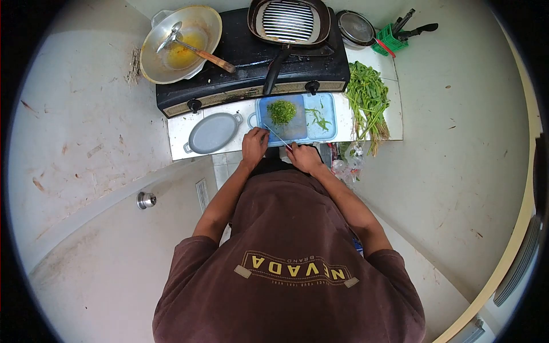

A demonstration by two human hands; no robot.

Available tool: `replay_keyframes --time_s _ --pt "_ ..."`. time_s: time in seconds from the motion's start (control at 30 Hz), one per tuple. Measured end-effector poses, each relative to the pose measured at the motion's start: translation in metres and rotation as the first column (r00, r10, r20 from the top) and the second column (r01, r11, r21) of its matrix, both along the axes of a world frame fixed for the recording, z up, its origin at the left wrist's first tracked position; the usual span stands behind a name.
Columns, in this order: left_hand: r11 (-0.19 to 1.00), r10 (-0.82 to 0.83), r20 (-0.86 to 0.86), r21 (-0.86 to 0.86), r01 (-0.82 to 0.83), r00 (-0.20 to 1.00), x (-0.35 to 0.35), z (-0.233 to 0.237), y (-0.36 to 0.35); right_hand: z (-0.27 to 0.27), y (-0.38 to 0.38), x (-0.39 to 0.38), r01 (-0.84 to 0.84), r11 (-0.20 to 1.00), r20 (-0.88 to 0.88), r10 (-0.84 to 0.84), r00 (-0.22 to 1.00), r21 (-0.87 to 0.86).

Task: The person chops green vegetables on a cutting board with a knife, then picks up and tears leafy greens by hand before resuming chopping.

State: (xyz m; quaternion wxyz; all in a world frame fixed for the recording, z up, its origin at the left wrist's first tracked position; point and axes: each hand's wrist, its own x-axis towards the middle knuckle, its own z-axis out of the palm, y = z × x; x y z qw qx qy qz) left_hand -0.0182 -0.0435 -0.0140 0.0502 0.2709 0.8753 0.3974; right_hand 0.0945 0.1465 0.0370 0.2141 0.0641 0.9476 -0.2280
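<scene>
My right hand [305, 158] is closed around the handle of a knife [278, 136], whose thin blade points up and left over the cutting board. My left hand [255, 144] is at the board's lower left corner, close to the knife's tip, with its fingers bent together; whatever they may hold is hidden. A blue cutting board [326, 132] lies on the white counter. On its darker left part sits a pile of finely chopped greens [281, 112]. A few loose green leaves [318, 119] are scattered on its lighter right part.
A bunch of leafy greens [368, 97] lies right of the board, a grey oval dish [214, 133] left. Behind, the black stove [240, 71] bears a wok [150, 48] with a ladle and a grill pan [278, 68]. A strainer [355, 27] and green basket [390, 40] stand back right.
</scene>
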Motion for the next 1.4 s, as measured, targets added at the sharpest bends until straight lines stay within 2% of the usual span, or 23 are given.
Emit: replay_keyframes --time_s 0.27,0.47,0.57,0.67,0.77,0.97,1.07,1.17,1.4 --pt "0.995 -0.049 -0.123 -0.087 0.038 0.991 0.001 0.002 -0.003 -0.021 -0.01 -0.014 -0.03 0.999 -0.066 0.031 0.997 0.014" --pt "1.0 0.005 -0.089 -0.014 -0.006 0.996 0.003 0.0 -0.002 -0.016 0.001 0.001 -0.009 0.999 -0.039 0.01 0.999 0.037" --pt "0.999 0.038 0.076 0.03 -0.04 0.996 0.001 0.005 0.0 -0.015 0.007 0.009 -0.009 1.0 -0.006 0.009 1.0 0.03" --pt "0.998 0.049 0.099 0.022 -0.052 0.994 0.0 0.008 0.001 -0.012 0.012 0.01 -0.023 0.999 -0.02 0.022 1.0 -0.038" --pt "0.997 0.065 0.049 0.04 -0.067 0.997 0.0 -0.001 0.002 -0.006 0.012 0.01 -0.012 0.999 -0.021 0.012 1.0 -0.037" --pt "0.999 0.048 0.06 0.019 -0.05 0.997 0.001 0.002 0.0 0.001 0.004 0.002 -0.009 0.999 -0.021 0.008 1.0 -0.035" --pt "0.998 0.058 -0.024 -0.001 -0.058 0.998 0.002 0.0 0.001 -0.01 -0.001 0.0 -0.031 0.999 -0.039 0.03 0.999 -0.016" --pt "0.998 0.048 -0.033 -0.031 -0.049 0.998 0.002 0.002 0.001 -0.013 -0.002 0.003 -0.016 1.0 -0.016 0.016 1.0 -0.008" --pt "0.999 0.049 0.055 -0.018 -0.048 0.997 0.002 0.006 0.001 -0.011 0.003 0.012 -0.015 1.0 0.033 0.014 0.999 0.013"
